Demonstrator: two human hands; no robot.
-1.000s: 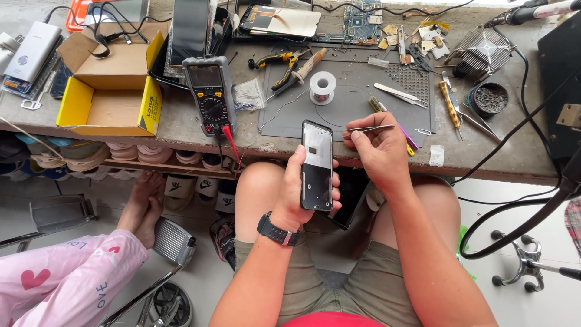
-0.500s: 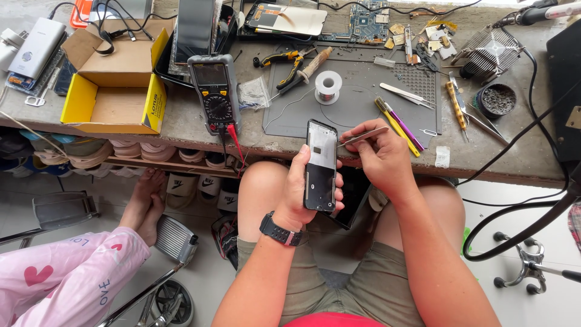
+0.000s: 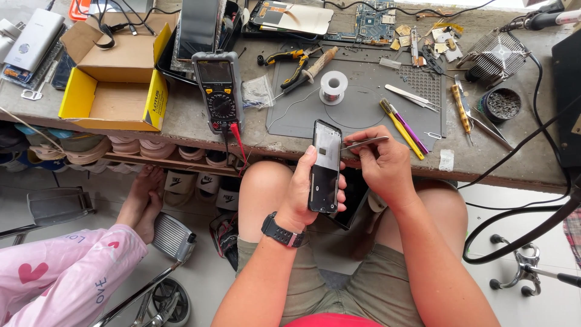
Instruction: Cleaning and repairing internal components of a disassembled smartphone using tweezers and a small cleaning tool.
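Observation:
My left hand [image 3: 301, 191] grips a black smartphone [image 3: 325, 165] upright over my knees, its opened back facing me. My right hand [image 3: 382, 165] pinches thin metal tweezers [image 3: 365, 143], their tips touching the phone's upper right edge. A black watch [image 3: 281, 231] sits on my left wrist. Just beyond the hands lies a grey work mat [image 3: 357, 112] on the bench.
On the bench stand a multimeter [image 3: 216, 89] with red lead, an open yellow cardboard box [image 3: 112, 75], a solder spool [image 3: 333, 86], pliers [image 3: 290, 63], a toothbrush [image 3: 396, 124], circuit boards and cables. Another person's pink sleeve [image 3: 60, 272] and bare foot are at lower left.
The view has shifted slightly. My right hand turned the tweezers from pointing right to lying flatter with the tips at the phone's top edge. The phone stays in my left hand.

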